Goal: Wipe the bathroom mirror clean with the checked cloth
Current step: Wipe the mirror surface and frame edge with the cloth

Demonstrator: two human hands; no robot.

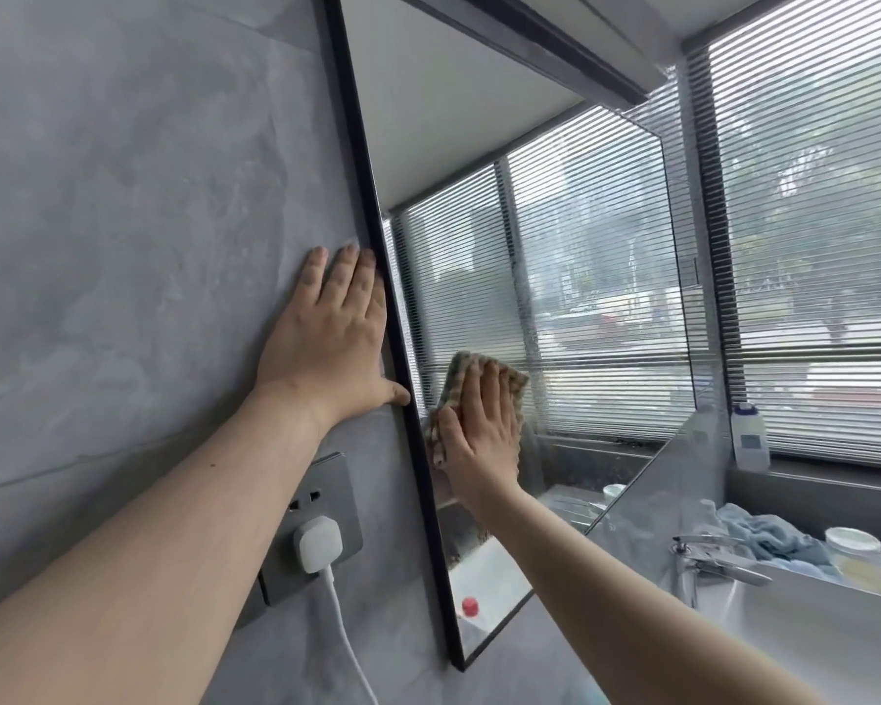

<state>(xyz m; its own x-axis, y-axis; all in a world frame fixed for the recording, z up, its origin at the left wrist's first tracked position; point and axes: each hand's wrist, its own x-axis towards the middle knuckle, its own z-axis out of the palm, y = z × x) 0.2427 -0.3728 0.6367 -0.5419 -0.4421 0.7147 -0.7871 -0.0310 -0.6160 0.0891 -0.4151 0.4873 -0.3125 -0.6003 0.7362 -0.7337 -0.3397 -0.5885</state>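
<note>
The black-framed bathroom mirror (555,236) hangs on the grey wall and reflects the window blinds. My right hand (484,440) lies flat with straight fingers on the checked cloth (461,374), pressing it against the lower left part of the glass. The cloth shows above and to the left of the hand. My left hand (326,338) rests flat on the wall beside the mirror's left frame edge, its thumb touching the frame.
A grey wall socket (321,493) with a white plug and cable sits below my left hand. At the lower right are a white basin (809,623), a chrome tap (713,557), a blue towel, a jar and a white bottle (748,435) on the sill.
</note>
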